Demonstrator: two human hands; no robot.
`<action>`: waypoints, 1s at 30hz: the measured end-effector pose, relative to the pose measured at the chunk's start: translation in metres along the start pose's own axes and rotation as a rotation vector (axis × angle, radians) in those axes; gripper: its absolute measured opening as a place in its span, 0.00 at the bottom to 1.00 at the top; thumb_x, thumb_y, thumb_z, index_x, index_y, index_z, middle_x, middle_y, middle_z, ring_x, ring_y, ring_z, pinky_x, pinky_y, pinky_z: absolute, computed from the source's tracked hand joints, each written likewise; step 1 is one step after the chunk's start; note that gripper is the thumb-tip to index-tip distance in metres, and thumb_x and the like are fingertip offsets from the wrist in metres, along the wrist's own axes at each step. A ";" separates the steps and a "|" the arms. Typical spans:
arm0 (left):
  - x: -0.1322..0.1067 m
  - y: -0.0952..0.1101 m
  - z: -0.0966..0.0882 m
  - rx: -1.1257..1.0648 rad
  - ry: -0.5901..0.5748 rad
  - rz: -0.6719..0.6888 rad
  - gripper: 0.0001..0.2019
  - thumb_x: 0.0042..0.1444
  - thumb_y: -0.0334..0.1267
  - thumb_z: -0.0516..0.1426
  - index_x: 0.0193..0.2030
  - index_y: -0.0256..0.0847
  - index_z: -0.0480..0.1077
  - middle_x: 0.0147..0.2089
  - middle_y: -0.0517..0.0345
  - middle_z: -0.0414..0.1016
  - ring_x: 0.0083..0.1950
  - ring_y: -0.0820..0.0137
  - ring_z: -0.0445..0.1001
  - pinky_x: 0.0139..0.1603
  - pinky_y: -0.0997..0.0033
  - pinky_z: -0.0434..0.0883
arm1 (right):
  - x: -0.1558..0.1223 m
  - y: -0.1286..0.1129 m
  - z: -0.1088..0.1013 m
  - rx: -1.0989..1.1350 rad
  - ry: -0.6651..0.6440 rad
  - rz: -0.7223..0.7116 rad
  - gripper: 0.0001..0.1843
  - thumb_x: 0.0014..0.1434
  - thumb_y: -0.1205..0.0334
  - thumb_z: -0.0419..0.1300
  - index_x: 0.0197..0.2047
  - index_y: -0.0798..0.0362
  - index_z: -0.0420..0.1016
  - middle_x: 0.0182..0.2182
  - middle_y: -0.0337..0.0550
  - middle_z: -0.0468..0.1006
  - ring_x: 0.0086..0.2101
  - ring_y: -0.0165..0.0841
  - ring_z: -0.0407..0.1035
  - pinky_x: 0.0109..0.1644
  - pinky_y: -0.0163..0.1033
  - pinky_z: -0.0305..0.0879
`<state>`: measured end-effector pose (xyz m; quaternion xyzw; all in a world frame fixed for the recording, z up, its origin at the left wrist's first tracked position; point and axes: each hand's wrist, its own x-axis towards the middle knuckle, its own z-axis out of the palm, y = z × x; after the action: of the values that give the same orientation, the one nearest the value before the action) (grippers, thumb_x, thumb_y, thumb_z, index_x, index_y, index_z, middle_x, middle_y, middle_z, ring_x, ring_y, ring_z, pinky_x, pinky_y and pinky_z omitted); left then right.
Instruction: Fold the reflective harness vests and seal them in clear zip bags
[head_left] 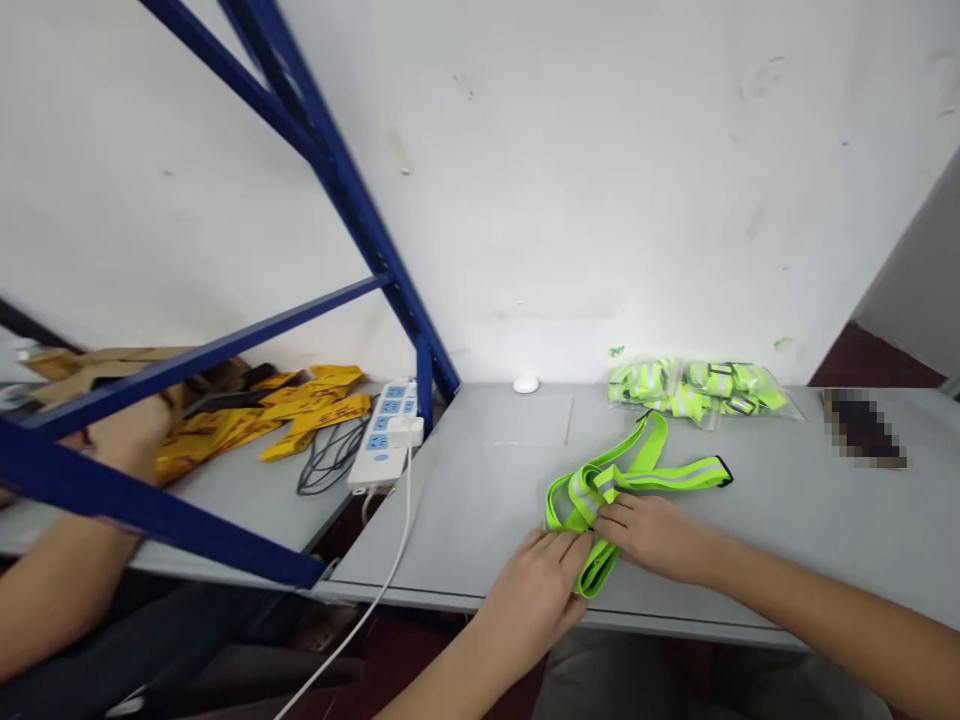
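Note:
A neon-green reflective strap [581, 492] with silver stripes lies looped near the front edge of the grey table. My left hand [541, 580] is closed on the strap's lower left side, its fingers bent over the folds. From the right, my right hand [643, 532] pinches the middle of the same strap. One end of the strap reaches right to a black tip, and another loop points toward the wall. Both palms and the parts of the strap under the fingers are hidden.
Clear bags of green straps [694, 388] lie by the wall. A blurred dark phone-like object [864, 428] is at right, a clear bag [529, 420] behind. Leftward are a power strip [386, 440], white cable, blue frame [352, 200], yellow packets [315, 405] and another person's arm [82, 540].

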<state>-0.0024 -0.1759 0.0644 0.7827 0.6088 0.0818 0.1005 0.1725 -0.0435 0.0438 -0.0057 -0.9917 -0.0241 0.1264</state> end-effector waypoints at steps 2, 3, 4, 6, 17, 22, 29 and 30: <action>0.000 -0.017 -0.015 -0.186 0.146 -0.043 0.24 0.53 0.30 0.59 0.58 0.44 0.65 0.53 0.51 0.75 0.53 0.58 0.73 0.57 0.54 0.68 | 0.015 0.012 -0.020 0.107 -0.071 0.033 0.10 0.62 0.70 0.55 0.46 0.56 0.71 0.38 0.45 0.78 0.40 0.35 0.72 0.42 0.38 0.67; 0.004 -0.026 -0.022 -0.297 0.238 -0.069 0.24 0.54 0.32 0.60 0.58 0.47 0.64 0.55 0.52 0.74 0.55 0.59 0.73 0.59 0.55 0.67 | 0.023 0.021 -0.033 0.158 -0.102 0.075 0.09 0.62 0.69 0.55 0.45 0.55 0.72 0.37 0.45 0.78 0.38 0.34 0.72 0.40 0.37 0.66; 0.009 -0.036 -0.027 -0.419 0.338 -0.095 0.26 0.54 0.35 0.61 0.60 0.48 0.62 0.58 0.52 0.71 0.58 0.59 0.71 0.61 0.55 0.65 | 0.034 0.031 -0.047 0.203 -0.120 0.109 0.07 0.61 0.69 0.55 0.42 0.55 0.72 0.35 0.44 0.78 0.35 0.33 0.72 0.38 0.36 0.65; 0.028 -0.054 -0.034 -0.678 0.525 -0.131 0.40 0.50 0.41 0.65 0.67 0.49 0.50 0.67 0.46 0.60 0.64 0.58 0.65 0.62 0.54 0.65 | 0.058 0.056 -0.078 0.241 -0.122 0.168 0.05 0.60 0.70 0.56 0.37 0.54 0.73 0.31 0.41 0.78 0.30 0.31 0.71 0.33 0.33 0.61; 0.206 -0.112 -0.069 -0.398 0.727 -0.122 0.12 0.57 0.37 0.59 0.45 0.33 0.74 0.44 0.47 0.79 0.46 0.58 0.77 0.48 0.60 0.72 | 0.079 0.111 -0.191 -0.057 0.328 0.100 0.16 0.61 0.71 0.50 0.50 0.55 0.72 0.43 0.49 0.78 0.43 0.40 0.72 0.43 0.42 0.68; 0.218 -0.143 -0.098 -0.083 0.635 -0.036 0.16 0.63 0.31 0.50 0.54 0.41 0.71 0.61 0.47 0.70 0.64 0.55 0.61 0.65 0.47 0.55 | -0.001 0.094 -0.145 -0.231 0.253 -0.013 0.19 0.61 0.76 0.49 0.53 0.55 0.70 0.46 0.51 0.77 0.47 0.41 0.70 0.43 0.43 0.71; 0.204 -0.141 -0.039 0.205 0.167 0.086 0.25 0.55 0.24 0.55 0.58 0.50 0.69 0.68 0.49 0.61 0.70 0.52 0.54 0.68 0.42 0.48 | -0.056 0.063 -0.040 -0.207 0.038 -0.055 0.15 0.64 0.73 0.49 0.52 0.59 0.69 0.42 0.52 0.78 0.41 0.40 0.70 0.37 0.41 0.67; 0.196 -0.135 -0.033 0.229 0.132 0.075 0.28 0.54 0.25 0.57 0.61 0.49 0.66 0.69 0.46 0.59 0.71 0.48 0.52 0.67 0.38 0.48 | -0.059 0.060 -0.030 -0.187 0.017 -0.049 0.15 0.65 0.72 0.49 0.52 0.58 0.69 0.42 0.52 0.77 0.41 0.39 0.70 0.36 0.41 0.66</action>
<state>-0.0895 0.0480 0.0630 0.8041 0.5898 0.0669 -0.0329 0.2382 0.0142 0.0607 0.0071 -0.9838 -0.1198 0.1332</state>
